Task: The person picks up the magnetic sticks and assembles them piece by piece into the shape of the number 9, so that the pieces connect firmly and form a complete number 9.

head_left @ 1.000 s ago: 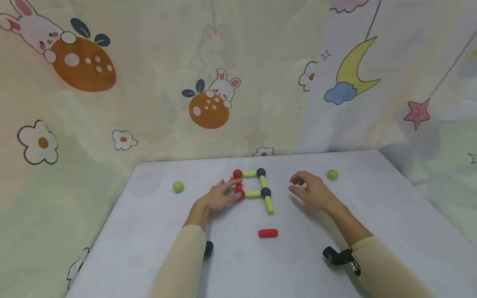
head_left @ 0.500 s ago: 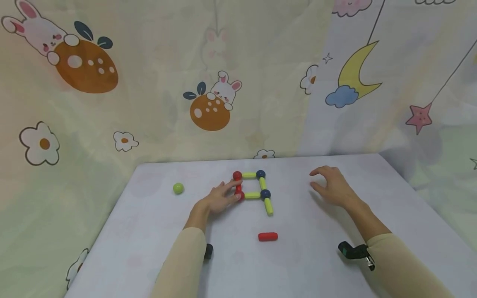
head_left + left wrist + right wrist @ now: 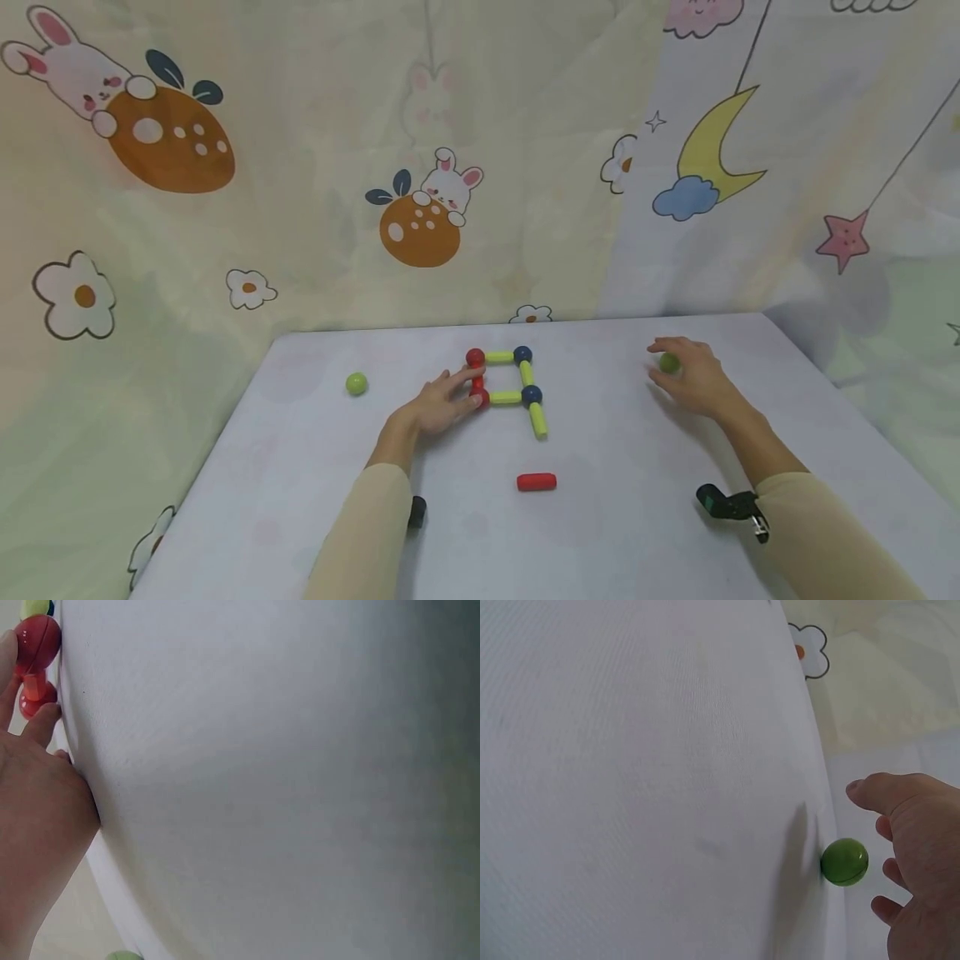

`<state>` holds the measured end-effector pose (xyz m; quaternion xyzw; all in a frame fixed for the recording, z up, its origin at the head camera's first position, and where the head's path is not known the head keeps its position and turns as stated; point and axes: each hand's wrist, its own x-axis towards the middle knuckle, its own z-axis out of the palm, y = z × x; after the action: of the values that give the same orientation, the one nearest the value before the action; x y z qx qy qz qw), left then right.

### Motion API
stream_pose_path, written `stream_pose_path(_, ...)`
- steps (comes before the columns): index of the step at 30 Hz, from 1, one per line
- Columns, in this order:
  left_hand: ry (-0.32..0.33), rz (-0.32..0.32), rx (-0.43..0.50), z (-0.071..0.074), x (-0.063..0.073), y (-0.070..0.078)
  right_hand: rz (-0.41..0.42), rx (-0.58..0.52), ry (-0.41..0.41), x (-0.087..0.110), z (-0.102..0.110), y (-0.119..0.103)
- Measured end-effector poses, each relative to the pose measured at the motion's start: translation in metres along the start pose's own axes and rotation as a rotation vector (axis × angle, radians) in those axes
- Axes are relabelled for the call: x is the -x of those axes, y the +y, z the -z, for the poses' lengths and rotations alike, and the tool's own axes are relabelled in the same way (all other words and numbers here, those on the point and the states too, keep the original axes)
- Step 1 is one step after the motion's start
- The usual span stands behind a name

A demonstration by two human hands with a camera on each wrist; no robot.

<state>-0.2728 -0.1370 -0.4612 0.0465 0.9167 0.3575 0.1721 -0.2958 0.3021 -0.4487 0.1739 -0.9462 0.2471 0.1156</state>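
Note:
Magnetic rods and balls form a square in the head view. Its left side has a red rod between two red balls; blue balls mark the right corners, joined by yellow-green rods. One more yellow-green rod sticks out from the near blue ball. My left hand rests at the red side, forefinger over the red rod and thumb at the near red ball. My right hand is spread around a green ball; in the right wrist view a gap shows between fingers and the green ball.
A loose red rod lies in front of the square on the white table. Another green ball sits to the left. A patterned cloth hangs behind the table's back edge.
My right hand has moved right, away from beside the square, to the right green ball, which it hid half a second ago. My left hand has stayed at the red side.

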Motion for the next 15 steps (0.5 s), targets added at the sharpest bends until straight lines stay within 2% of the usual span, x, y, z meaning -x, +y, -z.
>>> stream_pose_path(6, 0.011, -0.009, -0.006, 0.0006, 0.0000, -0.0016, 0.008, -0.012, -0.003, 0.0015, 0.0029, 0.0054)
stream_pose_path(15, 0.007, -0.038, -0.004, -0.0007, -0.0009, -0.0030, -0.063, -0.035, -0.058, 0.0071, 0.0024, 0.0098)
